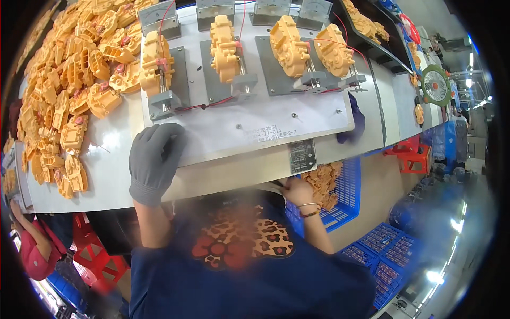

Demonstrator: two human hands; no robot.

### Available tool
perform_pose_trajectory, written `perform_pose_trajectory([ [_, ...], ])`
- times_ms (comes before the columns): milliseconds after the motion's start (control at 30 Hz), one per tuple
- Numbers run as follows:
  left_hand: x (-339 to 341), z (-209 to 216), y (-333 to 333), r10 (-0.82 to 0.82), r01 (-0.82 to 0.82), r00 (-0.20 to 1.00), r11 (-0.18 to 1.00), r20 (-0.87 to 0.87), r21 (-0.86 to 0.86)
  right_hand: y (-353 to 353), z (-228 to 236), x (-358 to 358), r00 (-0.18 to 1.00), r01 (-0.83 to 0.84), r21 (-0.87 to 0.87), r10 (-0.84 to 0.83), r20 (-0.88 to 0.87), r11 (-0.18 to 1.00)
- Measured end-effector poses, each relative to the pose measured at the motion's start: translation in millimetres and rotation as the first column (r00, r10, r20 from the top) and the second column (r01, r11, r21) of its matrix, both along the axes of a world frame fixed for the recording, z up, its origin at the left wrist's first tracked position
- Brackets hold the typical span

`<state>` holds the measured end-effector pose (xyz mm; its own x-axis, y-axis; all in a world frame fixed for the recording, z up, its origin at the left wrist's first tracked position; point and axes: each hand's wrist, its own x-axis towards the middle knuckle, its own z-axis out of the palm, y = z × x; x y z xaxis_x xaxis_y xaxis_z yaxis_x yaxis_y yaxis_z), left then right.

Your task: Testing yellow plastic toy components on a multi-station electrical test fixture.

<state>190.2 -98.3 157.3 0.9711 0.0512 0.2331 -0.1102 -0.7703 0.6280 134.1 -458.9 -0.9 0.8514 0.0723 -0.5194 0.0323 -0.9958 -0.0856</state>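
My left hand, in a grey glove, rests at the front left edge of a white board. Its fingers are loosely bent and apart from the thumb, with nothing seen in them. On the board, several yellow plastic gearbox housings sit in grey metal fixtures with red wires. My bare right hand, a bracelet at its wrist, is below the table's front edge beside a blue basket of yellow housings. Its fingers are closed near a dark strip; what they hold is unclear.
A large heap of yellow housings covers the table's left side. Panel meters stand behind the fixtures. Dark blue cloth lies at the board's right end. A green fan, red stools and a person in red are farther off.
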Motion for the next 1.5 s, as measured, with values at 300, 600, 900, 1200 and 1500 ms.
perform_pose_trajectory([
  [300, 1, -2, 1, 0.011, -0.011, 1.000, 1.000, 0.001, -0.001, -72, 23, 16, 0.978, 0.096, -0.374, -0.158, -0.139, 0.922],
  [600, -1, 5, 13, -0.024, 0.014, 0.994, 0.996, -0.108, -0.090, 17, 181, 85, 0.964, -0.219, 0.912, 0.221, 0.147, 0.348],
  [900, -5, 2, 13, 0.029, -0.045, 0.994, 0.989, -0.107, -0.144, 132, 160, 143, 0.837, -0.512, 0.753, 0.042, 0.546, 0.413],
  [1200, -1, -4, 7, 0.161, -0.167, 0.986, 0.974, -0.051, -0.155, 134, 153, 138, 0.767, -0.550, 0.607, 0.060, 0.639, 0.573],
  [1500, 2, -7, 12, 0.128, -0.144, 0.989, 0.958, -0.081, -0.247, 71, 161, 149, 0.853, -0.294, 0.740, -0.183, 0.488, 0.605],
])
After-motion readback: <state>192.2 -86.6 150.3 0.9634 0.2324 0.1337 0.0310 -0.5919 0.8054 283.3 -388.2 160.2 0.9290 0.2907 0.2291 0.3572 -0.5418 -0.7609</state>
